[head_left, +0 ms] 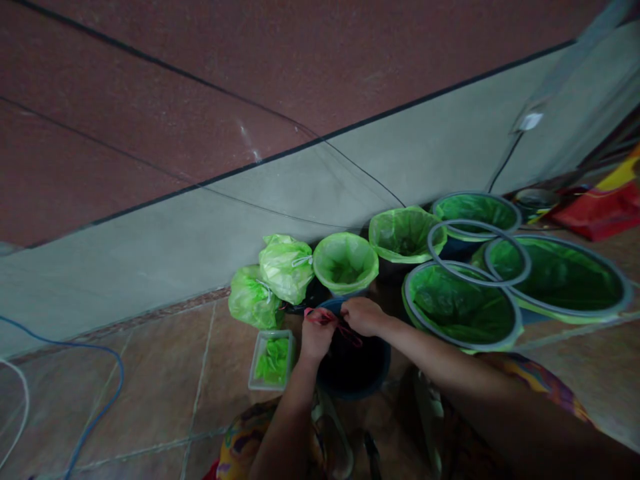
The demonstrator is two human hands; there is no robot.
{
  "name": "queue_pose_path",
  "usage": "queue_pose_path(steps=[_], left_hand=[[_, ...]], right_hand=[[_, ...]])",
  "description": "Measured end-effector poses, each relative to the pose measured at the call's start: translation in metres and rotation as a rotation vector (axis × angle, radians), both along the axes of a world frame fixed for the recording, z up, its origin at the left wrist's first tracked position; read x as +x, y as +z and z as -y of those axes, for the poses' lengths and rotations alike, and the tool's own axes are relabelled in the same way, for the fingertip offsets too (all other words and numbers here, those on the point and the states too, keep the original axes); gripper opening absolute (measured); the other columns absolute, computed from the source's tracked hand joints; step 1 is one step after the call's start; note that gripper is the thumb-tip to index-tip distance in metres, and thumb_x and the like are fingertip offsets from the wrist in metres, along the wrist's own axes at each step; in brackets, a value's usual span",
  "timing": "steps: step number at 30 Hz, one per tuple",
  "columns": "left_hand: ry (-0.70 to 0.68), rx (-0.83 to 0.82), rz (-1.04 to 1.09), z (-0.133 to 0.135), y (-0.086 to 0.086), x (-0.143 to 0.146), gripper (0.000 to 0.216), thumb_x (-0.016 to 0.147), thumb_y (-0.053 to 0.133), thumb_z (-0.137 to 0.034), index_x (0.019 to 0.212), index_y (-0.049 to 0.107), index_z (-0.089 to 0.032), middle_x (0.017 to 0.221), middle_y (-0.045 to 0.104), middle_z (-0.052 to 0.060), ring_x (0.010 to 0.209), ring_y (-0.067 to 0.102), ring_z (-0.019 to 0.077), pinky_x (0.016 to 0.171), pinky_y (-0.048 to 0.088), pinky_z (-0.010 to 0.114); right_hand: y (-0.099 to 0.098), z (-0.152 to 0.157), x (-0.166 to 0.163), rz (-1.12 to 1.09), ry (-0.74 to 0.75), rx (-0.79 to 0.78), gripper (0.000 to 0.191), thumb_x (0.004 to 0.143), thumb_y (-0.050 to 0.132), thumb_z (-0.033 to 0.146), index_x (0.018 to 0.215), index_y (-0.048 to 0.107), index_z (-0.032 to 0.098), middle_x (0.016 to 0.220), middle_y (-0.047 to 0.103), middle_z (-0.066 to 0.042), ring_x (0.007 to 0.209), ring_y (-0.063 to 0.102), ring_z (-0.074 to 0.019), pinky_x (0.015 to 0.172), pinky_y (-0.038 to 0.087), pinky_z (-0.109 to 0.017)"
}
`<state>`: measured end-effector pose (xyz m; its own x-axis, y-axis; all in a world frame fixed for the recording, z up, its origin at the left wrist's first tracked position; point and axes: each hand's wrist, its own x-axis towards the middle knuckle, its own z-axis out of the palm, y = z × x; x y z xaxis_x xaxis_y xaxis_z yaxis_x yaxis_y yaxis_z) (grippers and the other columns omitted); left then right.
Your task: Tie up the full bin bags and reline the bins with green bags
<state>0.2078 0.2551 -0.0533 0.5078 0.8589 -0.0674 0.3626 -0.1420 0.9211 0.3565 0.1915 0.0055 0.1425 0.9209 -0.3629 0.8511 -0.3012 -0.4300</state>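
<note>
My left hand (319,332) and my right hand (363,316) are close together over a dark blue bin (385,370). Both have their fingers closed on a thin pinkish-red string (350,333), which loops between them above the bin's dark inside. What the string is fastened to is too dark to make out. Just behind stands a small bin with a light green bag liner (345,263) folded over its rim. Left of the hands lie two tied green bags, one bag (287,268) higher and the other bag (254,300) lower.
A clear plastic box (253,383) holding green plastic sits on the tiled floor to the left. Several green-lined bins stand at right, a loose grey ring (435,250) lying across them. A blue hose (117,387) and a red bag (600,210) are at the sides.
</note>
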Motion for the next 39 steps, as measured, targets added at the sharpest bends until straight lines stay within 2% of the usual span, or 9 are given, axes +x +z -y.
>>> queue_pose_path(steps=[7, 11, 14, 20, 24, 30, 35, 39], left_hand=[[0.035, 0.068, -0.026, 0.009, 0.001, 0.004, 0.016, 0.072, 0.053, -0.009, 0.071, 0.065, -0.020, 0.072, 0.066, 0.000, 0.071, 0.061, 0.0154, 0.071, 0.047, 0.027], [0.054, 0.054, 0.015, 0.020, 0.009, 0.007, 0.013, 0.079, 0.055, -0.014, 0.075, 0.066, -0.020, 0.078, 0.069, 0.002, 0.073, 0.064, 0.0162, 0.072, 0.050, 0.028], [0.088, 0.066, -0.013, 0.022, 0.014, 0.008, 0.011, 0.079, 0.058, -0.015, 0.073, 0.066, -0.020, 0.075, 0.069, 0.002, 0.071, 0.063, 0.0160, 0.070, 0.050, 0.027], [0.073, -0.047, 0.003, 0.014, 0.010, 0.008, 0.007, 0.075, 0.065, -0.020, 0.067, 0.066, -0.020, 0.067, 0.067, 0.000, 0.066, 0.062, 0.0155, 0.067, 0.049, 0.028], [0.058, -0.077, 0.013, 0.012, 0.001, 0.006, 0.010, 0.075, 0.063, -0.022, 0.066, 0.066, -0.020, 0.066, 0.067, 0.000, 0.066, 0.061, 0.0156, 0.067, 0.049, 0.028], [0.059, 0.053, -0.042, 0.010, -0.011, 0.002, 0.014, 0.075, 0.055, -0.013, 0.064, 0.055, -0.022, 0.078, 0.066, 0.003, 0.079, 0.061, 0.0172, 0.079, 0.048, 0.031], [0.103, 0.026, -0.071, 0.005, -0.019, -0.001, 0.014, 0.074, 0.054, -0.011, 0.066, 0.052, -0.022, 0.085, 0.067, 0.005, 0.084, 0.061, 0.0184, 0.083, 0.048, 0.032], [0.084, 0.010, -0.101, 0.000, -0.022, -0.008, 0.012, 0.071, 0.057, -0.009, 0.070, 0.059, -0.020, 0.088, 0.069, 0.005, 0.094, 0.063, 0.0208, 0.090, 0.048, 0.035]], right_hand=[[-0.009, -0.001, -0.003, -0.098, 0.063, 0.032, 0.033, 0.088, 0.050, 0.015, 0.109, 0.075, 0.014, 0.114, 0.074, -0.016, 0.107, 0.068, -0.0272, 0.086, 0.048, -0.031], [-0.013, -0.003, -0.002, -0.138, 0.052, 0.051, 0.031, 0.086, 0.050, 0.014, 0.102, 0.077, 0.015, 0.105, 0.076, -0.014, 0.100, 0.069, -0.0251, 0.081, 0.048, -0.029], [-0.013, -0.004, 0.000, -0.187, 0.038, 0.030, 0.032, 0.087, 0.048, 0.013, 0.098, 0.078, 0.015, 0.092, 0.078, -0.011, 0.087, 0.070, -0.0214, 0.074, 0.047, -0.026], [-0.010, -0.003, 0.001, -0.203, -0.002, 0.022, 0.031, 0.089, 0.048, 0.013, 0.095, 0.078, 0.014, 0.087, 0.078, -0.009, 0.078, 0.070, -0.0171, 0.070, 0.047, -0.023], [-0.016, -0.003, 0.001, -0.103, 0.001, 0.030, 0.030, 0.090, 0.049, 0.015, 0.094, 0.079, 0.016, 0.097, 0.078, -0.012, 0.092, 0.071, -0.0211, 0.078, 0.049, -0.026], [-0.022, -0.001, -0.003, 0.087, -0.068, -0.057, 0.034, 0.091, 0.046, 0.012, 0.107, 0.075, 0.008, 0.112, 0.074, -0.022, 0.107, 0.070, -0.0318, 0.084, 0.053, -0.035], [-0.022, 0.000, -0.006, 0.094, -0.034, -0.050, 0.033, 0.092, 0.045, 0.011, 0.110, 0.073, 0.011, 0.114, 0.074, -0.020, 0.110, 0.069, -0.0303, 0.089, 0.053, -0.035], [-0.024, 0.002, 0.001, 0.056, -0.021, -0.054, 0.035, 0.090, 0.048, 0.011, 0.116, 0.071, 0.013, 0.117, 0.073, -0.019, 0.112, 0.068, -0.0302, 0.090, 0.053, -0.036]])
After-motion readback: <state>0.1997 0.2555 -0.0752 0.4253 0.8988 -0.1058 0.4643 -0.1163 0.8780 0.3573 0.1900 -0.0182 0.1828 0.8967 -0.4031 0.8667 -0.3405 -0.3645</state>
